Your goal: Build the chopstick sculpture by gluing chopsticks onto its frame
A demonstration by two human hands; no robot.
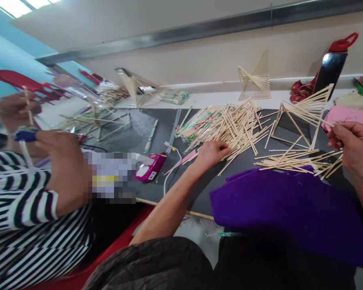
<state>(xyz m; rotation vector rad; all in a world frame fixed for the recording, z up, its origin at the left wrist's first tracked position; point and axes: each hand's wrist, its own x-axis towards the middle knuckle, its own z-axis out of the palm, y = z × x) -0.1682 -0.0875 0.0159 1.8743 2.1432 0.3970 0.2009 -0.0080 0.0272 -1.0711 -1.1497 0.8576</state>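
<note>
My left hand [211, 155] rests at the near left edge of a large pile of wooden sticks [237, 125], its fingers curled together; what they hold, if anything, is hidden. At the right, my right hand [351, 139] pinches one thin stick [325, 122] that points left toward a twisted stick frame [305, 117]. That frame stands upright on the dark table. Below it lies a smaller, loose spread of sticks [290, 161], partly against a purple cloth [278, 201].
A person in a striped top [27, 201] sits at the left, near another stick frame [99, 121]. A pink tissue pack [151, 167], a white cable [168, 177], a phone [331, 72] and a pink cloth [351, 114] are on the table. Another frame [255, 82] stands behind.
</note>
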